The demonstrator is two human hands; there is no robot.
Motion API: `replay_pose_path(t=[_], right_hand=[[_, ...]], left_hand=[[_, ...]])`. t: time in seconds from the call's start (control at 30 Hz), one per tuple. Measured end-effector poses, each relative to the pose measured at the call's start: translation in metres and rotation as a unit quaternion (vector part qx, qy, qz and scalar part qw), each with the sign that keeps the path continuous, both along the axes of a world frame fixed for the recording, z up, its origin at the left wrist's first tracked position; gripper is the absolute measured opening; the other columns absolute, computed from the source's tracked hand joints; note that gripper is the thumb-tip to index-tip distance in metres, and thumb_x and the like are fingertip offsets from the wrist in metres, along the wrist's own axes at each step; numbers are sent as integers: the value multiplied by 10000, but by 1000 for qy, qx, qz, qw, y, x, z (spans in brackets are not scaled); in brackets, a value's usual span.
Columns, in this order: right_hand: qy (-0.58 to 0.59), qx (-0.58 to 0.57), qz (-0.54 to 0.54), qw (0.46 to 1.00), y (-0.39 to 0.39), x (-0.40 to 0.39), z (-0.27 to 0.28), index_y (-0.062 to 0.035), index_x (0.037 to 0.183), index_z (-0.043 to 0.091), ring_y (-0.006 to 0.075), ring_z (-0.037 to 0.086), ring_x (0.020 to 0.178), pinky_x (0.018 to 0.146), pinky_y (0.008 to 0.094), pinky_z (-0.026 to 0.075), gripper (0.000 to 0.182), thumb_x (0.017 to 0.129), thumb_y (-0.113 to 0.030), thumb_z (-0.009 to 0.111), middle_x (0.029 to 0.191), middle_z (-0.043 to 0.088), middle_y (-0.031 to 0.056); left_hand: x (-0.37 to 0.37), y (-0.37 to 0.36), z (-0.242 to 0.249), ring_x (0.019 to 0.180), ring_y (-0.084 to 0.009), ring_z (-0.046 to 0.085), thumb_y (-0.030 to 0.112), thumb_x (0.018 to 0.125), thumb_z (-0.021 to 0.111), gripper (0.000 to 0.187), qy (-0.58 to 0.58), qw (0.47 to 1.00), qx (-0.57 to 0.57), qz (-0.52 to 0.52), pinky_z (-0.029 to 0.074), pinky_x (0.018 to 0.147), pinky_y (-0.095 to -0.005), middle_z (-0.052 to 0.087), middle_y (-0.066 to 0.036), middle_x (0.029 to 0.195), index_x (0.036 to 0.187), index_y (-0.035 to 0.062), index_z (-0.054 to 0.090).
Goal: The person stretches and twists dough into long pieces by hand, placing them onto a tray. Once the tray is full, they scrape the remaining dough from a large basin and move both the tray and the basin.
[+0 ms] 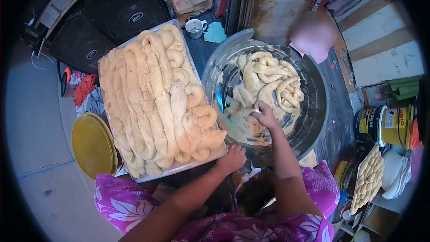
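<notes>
My right hand [266,115] reaches into a large grey basin [319,121], its fingers closed around a pale end of something that blurs into the whitish mess below; its kind cannot be made out. Beside it in the basin lies a heap of twisted pale dough strips [275,78]. My left hand [232,159] is curled at the near left rim of the basin, close to the tray corner. Left of the basin, a tray [166,170] is piled with long ropes and rings of coated dough [154,94].
A white cup [195,28] stands behind the tray. Stained baking sheets [277,6] lean at the back, near a person's blurred head. Dark speakers [116,13] are at left, above yellow lids [92,145]. Buckets [394,125] and a tray of small dough pieces [368,177] are at right.
</notes>
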State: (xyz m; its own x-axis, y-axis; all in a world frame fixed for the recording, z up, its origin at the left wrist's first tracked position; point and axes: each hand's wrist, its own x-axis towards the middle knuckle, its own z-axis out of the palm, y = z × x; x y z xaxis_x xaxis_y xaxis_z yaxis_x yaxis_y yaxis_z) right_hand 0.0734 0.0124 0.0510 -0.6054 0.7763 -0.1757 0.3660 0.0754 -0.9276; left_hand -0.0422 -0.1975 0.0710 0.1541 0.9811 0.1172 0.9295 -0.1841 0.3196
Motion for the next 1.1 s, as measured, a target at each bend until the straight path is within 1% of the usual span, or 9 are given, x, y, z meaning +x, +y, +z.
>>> replay_pose_path(t=[0.2,0.37,0.47,0.53,0.7,0.8,0.87,1.0,1.1], right_hand=[[55,-43,-48,996,-16,19,59,-65,708,424,77,418,649,583,236,384,144,672,-36,561,682,428,-20],[56,-107,55,991,-21,18,164,-91,726,445,62,403,664,581,208,349,163,676,-10,577,712,414,-46],[87,-110,79,987,-20,24,227,-95,751,438,52,405,681,594,204,352,163,682,-22,566,721,422,-49],[115,-108,56,986,-17,38,255,-94,810,462,60,432,688,603,198,363,161,685,-54,554,735,449,-44],[76,-125,182,972,-30,93,300,-38,1311,385,172,465,1063,911,275,360,732,653,-176,674,1195,475,84],[-36,77,220,972,-56,92,310,-33,1286,405,191,481,1073,943,299,353,752,648,-224,752,1185,507,85],[-122,150,161,968,-59,84,308,-28,1107,554,181,578,881,812,322,439,498,716,-284,726,922,623,99],[36,3,13,999,-36,100,288,-44,1026,593,95,561,751,613,231,479,270,802,-184,646,889,604,18],[175,-85,-141,971,-10,132,282,-25,1129,520,182,615,802,624,316,549,355,827,-193,601,942,604,74]], left_hand=[[5,7,13,849,-244,554,285,742,563,239,-21,997,-75,28,405,744,-387,539,-88,891,888,97,558],[13,46,41,1172,-354,425,262,694,718,732,-259,945,5,201,329,990,-431,300,-228,1347,1269,-13,360],[12,73,83,1151,-307,457,224,645,772,738,-421,890,22,171,352,976,-385,401,-216,1284,1223,-40,397],[10,81,118,1102,-271,500,221,621,792,749,-631,753,-181,43,377,947,-343,512,-183,1179,1204,-58,414],[12,79,212,1026,-261,568,193,640,738,635,-482,868,-112,36,418,897,-327,584,-182,1097,1179,-17,475],[15,90,229,1001,-298,576,186,620,736,613,-402,912,-73,-25,434,878,-344,595,-204,1055,1146,-22,500],[13,89,254,983,-331,575,164,602,734,587,-368,924,-107,3,434,873,-348,602,-215,1016,1112,-28,517],[-3,88,265,744,-221,616,112,657,708,394,-342,930,-120,59,484,658,-310,622,-155,826,988,-19,539],[-23,77,244,606,-138,587,79,694,681,289,-416,883,-195,98,468,521,-272,613,-110,760,925,-18,536]])
